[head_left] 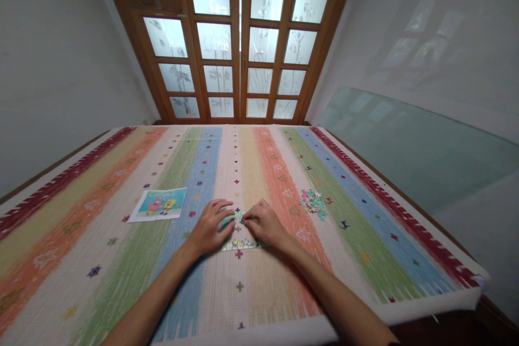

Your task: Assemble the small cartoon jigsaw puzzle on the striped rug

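Observation:
A partly assembled jigsaw puzzle lies flat on the striped cloth between my hands. A strip along its near edge shows; much of its left and right sides is hidden under my fingers. My left hand rests at the puzzle's left side, fingers apart and slightly curved, fingertips touching it. At the far right of the puzzle, my right hand is closed in a pinch on a small puzzle piece, mostly covered by the fingertips. To the right is a heap of loose puzzle pieces, in turquoise, pink and yellow.
A printed cartoon picture on white paper lies left of my hands. The striped cloth covers the wide table. Beyond its far edge stand wooden doors with frosted panes. A glass sheet leans by the right wall.

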The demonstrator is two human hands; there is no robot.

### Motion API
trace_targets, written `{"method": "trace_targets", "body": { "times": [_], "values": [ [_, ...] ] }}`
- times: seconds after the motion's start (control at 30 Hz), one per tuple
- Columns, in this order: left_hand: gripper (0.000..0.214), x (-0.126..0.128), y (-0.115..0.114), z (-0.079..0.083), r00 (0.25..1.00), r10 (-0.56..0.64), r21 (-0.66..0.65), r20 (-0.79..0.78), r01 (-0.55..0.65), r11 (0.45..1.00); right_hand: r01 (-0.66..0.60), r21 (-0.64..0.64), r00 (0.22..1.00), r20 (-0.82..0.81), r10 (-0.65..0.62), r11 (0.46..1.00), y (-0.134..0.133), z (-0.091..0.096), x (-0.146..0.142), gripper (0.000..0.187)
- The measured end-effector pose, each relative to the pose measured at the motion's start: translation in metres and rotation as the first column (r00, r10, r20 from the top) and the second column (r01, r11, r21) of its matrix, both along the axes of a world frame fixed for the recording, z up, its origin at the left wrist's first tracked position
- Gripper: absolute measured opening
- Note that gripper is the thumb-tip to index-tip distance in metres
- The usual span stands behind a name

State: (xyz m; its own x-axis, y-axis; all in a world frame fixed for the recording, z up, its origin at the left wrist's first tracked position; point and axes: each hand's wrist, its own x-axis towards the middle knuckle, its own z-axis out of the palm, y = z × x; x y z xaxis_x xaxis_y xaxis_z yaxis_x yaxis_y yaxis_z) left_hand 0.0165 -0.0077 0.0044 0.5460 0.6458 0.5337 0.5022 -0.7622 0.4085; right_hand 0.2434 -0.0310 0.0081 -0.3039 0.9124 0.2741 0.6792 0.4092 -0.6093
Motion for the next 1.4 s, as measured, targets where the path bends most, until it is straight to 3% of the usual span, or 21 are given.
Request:
{"method": "trace_targets", "body": {
  "times": [0.2,0.4,0.97,1.4],
  "values": [
    [0.016,0.011,0.003,-0.004,0.999,-0.031,0.015,0.009,0.031,0.999,0.048,0.146,0.999,0.008,-0.05,0.988,-0.006,-0.006,-0.003,0.011],
    [0.02,0.012,-0.003,-0.015,0.999,-0.035,0.084,-0.028,0.038,0.996,0.071,0.187,0.996,0.033,-0.078,0.98,-0.008,-0.01,-0.003,0.01],
    [0.022,0.01,-0.009,-0.014,0.993,-0.094,0.09,-0.07,0.1,0.991,0.063,0.242,0.993,0.087,-0.086,0.968,-0.015,-0.01,0.002,0.006],
    [0.024,0.01,-0.007,-0.015,0.993,-0.104,0.106,-0.047,0.109,0.988,0.068,0.193,0.978,0.18,-0.104,0.979,-0.02,-0.003,-0.001,0.01]
  ]
}}
